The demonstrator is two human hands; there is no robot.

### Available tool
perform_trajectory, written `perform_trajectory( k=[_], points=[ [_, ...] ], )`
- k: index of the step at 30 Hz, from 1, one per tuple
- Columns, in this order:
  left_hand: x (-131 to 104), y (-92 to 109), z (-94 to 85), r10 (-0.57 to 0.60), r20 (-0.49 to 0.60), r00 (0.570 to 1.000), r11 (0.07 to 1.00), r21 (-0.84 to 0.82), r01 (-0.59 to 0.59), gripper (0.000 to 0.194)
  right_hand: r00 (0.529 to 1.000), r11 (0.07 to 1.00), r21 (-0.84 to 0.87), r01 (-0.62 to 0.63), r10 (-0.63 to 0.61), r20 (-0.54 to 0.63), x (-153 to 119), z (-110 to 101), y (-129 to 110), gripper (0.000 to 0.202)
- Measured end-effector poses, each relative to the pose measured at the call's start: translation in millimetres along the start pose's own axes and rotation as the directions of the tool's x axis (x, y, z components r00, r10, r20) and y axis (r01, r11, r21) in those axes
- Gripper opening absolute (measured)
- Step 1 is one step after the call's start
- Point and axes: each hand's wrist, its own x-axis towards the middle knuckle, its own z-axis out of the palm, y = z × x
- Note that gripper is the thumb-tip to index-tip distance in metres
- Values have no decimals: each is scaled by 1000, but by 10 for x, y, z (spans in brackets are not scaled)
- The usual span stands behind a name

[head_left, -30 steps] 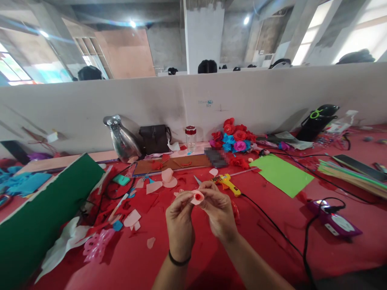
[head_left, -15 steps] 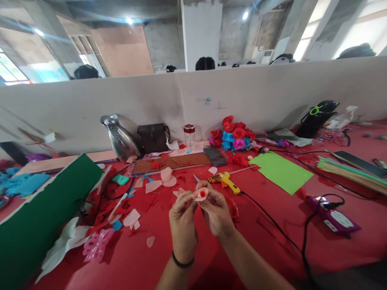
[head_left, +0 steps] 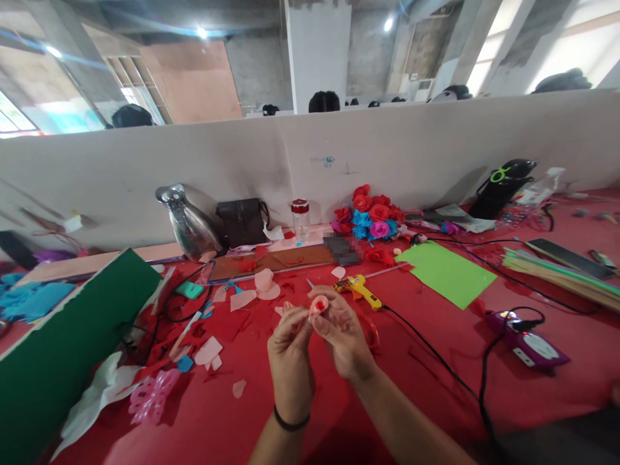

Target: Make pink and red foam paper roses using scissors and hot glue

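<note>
A small paper flower [head_left: 319, 305], pale pink petals curled round a red centre, is pinched between my two hands above the red table. My left hand [head_left: 291, 349] has thumb and fingertips closed on its left side and wears a dark band at the wrist. From the right, my right hand [head_left: 346, 336] grips it with thumb and fingers, the fingers partly behind the flower. Just beyond the right hand lies a yellow glue gun [head_left: 358, 289] with a black cord. Loose pale pink paper petals [head_left: 208, 351] are scattered to the left.
A bunch of red, blue and pink paper flowers [head_left: 375, 213] lies near the partition [head_left: 194, 155]. A metal flask [head_left: 186, 223], dark bag [head_left: 241, 221] and jar [head_left: 301, 219] stand there too. Left is a green board [head_left: 82, 355]; right are green paper [head_left: 450, 271] and a purple power strip [head_left: 526, 342].
The paper flower has turned slightly, its pink petal now wrapped closer round the red centre. Both hands keep their grip. The whole view has shifted a little.
</note>
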Motion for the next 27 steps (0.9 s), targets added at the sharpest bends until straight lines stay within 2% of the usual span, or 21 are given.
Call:
perform_trajectory(
  k=[3, 7, 9, 13, 16, 19, 23, 25, 27],
  points=[
    [-5, 26, 23, 8, 13, 1000, 1000, -13, -8, 11, 999, 997, -73, 36, -36, -4, 14, 35, -38, 15],
    [5, 91, 64, -42, -63, 997, 996, -86, 37, 15, 998, 999, -51, 8, -11, -62, -28, 21, -25, 42],
    [21, 113, 72, -89, -103, 991, 991, -105, 78, 18, 991, 997, -71, 16, -25, -128, -69, -1, 6, 37],
    [41, 139, 74, -137, -132, 982, 980, -163, 115, 21, 978, 980, -198, 21, -61, -200, -132, -5, 45, 11],
    [22, 171, 78, -143, -138, 980, 972, -206, 113, 22, 971, 937, -348, 12, -94, -220, -148, 21, 23, 12],
    [3, 226, 55, -130, -106, 986, 975, -192, 108, 21, 964, 880, -474, -8, -119, -238, -162, -16, 14, 18],
    [64, 332, -81, -30, -84, 996, 986, -169, 16, 20, 967, 778, -623, -78, -94, -238, -251, -257, 112, 27],
    [136, 391, -193, 44, -94, 995, 987, -151, -58, 19, 971, 679, -725, -119, -72, -227, -339, -426, 186, 33],
    [211, 443, -316, 42, -110, 993, 986, -154, -59, 21, 979, 538, -834, -123, -70, -189, -434, -576, 247, 36]
  ],
)
